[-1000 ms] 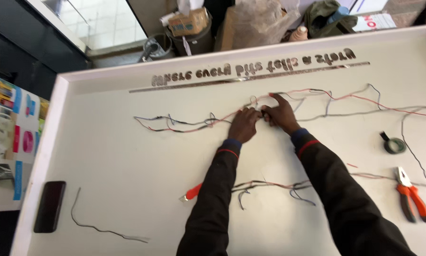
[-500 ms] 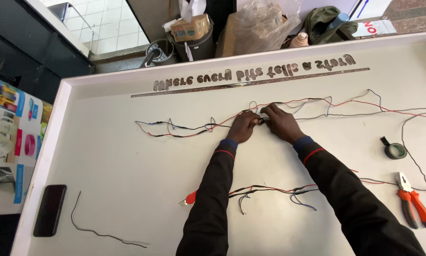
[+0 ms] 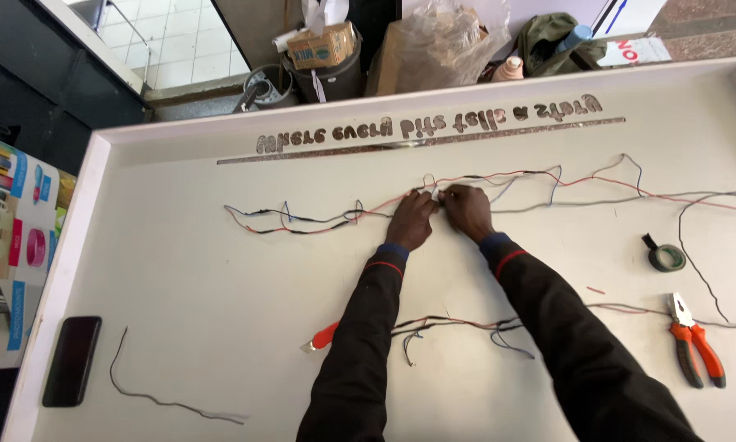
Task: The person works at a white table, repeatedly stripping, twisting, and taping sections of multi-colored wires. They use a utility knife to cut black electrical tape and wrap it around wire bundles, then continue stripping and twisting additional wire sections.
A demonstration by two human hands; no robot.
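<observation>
Barely shifted since earlier, hands stay together | left hand [image 3: 411,219] and right hand [image 3: 468,209] pinching red-and-black wire run [image 3: 319,223] | pliers [image 3: 693,339], tape roll [image 3: 667,258] apart rightward

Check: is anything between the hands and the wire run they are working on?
Nothing visible: the left hand and right hand already pinch the red-and-black wire run where they meet on the white panel.

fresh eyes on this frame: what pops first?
Both hands, the left hand and the right hand, meet mid-panel, pinching a joint in the long red and black wire run. Orange-handled pliers and a tape roll lie at the right; a dark phone sits at the lower left.
</observation>
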